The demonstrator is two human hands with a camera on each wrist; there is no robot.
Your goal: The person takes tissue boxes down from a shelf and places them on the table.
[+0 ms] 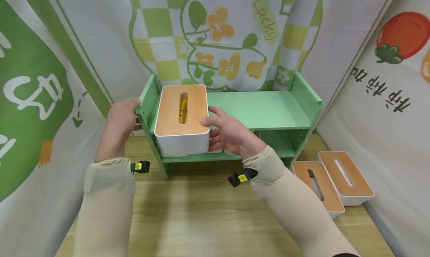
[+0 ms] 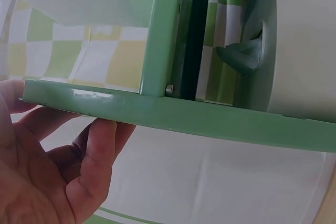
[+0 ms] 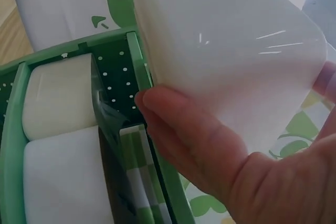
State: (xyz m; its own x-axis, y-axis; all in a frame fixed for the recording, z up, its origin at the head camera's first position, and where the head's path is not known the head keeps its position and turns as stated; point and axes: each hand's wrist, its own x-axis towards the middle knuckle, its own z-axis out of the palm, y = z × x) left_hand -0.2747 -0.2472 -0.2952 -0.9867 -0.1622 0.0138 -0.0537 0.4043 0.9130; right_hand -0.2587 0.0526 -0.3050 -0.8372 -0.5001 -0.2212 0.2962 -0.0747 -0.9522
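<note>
A white tissue box with a wood-coloured lid is at the left end of the green shelf's upper board. Something yellow with dark marks shows in its slot. My right hand grips the box's right side, thumb on the lid's edge and fingers down the wall. The right wrist view shows the box held above the lower level; whether its base touches the board cannot be told. My left hand holds the shelf's left side panel near its top, fingers behind it.
On the lower level stand more white boxes, mostly hidden from the head view; green tissue pokes out of one. Two lidded tissue boxes sit on the wooden table right of the shelf. Printed cloth hangs behind.
</note>
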